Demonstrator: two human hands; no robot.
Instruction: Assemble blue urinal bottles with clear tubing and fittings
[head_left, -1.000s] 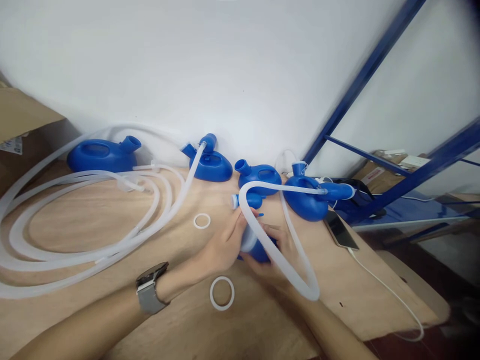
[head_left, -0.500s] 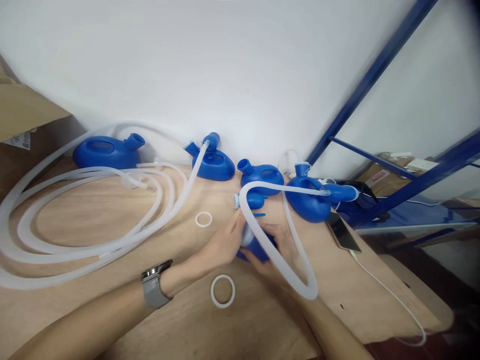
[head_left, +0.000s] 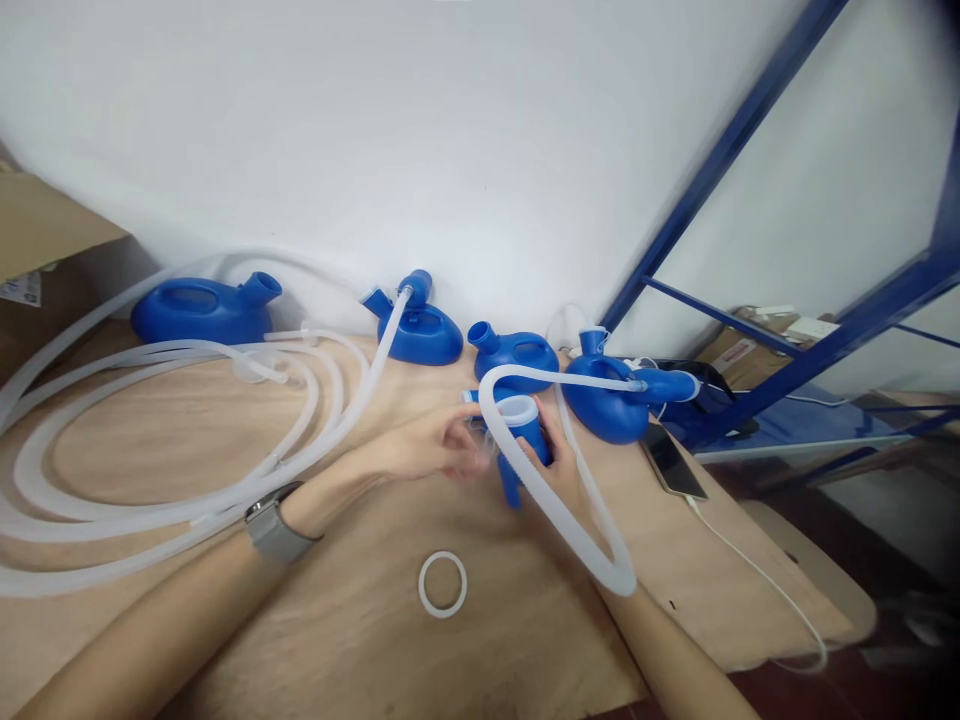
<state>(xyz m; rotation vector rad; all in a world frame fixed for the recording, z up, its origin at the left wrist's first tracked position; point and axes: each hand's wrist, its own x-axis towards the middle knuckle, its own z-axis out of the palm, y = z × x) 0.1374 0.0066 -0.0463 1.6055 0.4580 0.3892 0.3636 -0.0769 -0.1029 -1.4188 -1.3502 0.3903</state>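
Where the wooden table (head_left: 187, 440) meets the wall, blue bottles (head_left: 199, 310) sit in a row from ten to one o'clock. Coils of white tubing (head_left: 150, 500) spread over the nine o'clock side. A loose white ring (head_left: 442, 584) lies at six o'clock of the hands, clear of both. A phone (head_left: 671, 460) on its cable rests at three o'clock. A corrugated hose (head_left: 592, 550) loops from the bottle at one o'clock across the right hand (head_left: 566, 465), hiding part of its fingers. That hand is closed around a blue funnel (head_left: 529, 440), white-rimmed mouth up, at the centre of the table. The left hand (head_left: 431, 450), at nine o'clock of the funnel, has loosely curled fingers near the rim. It is too blurred to tell whether it grips anything.
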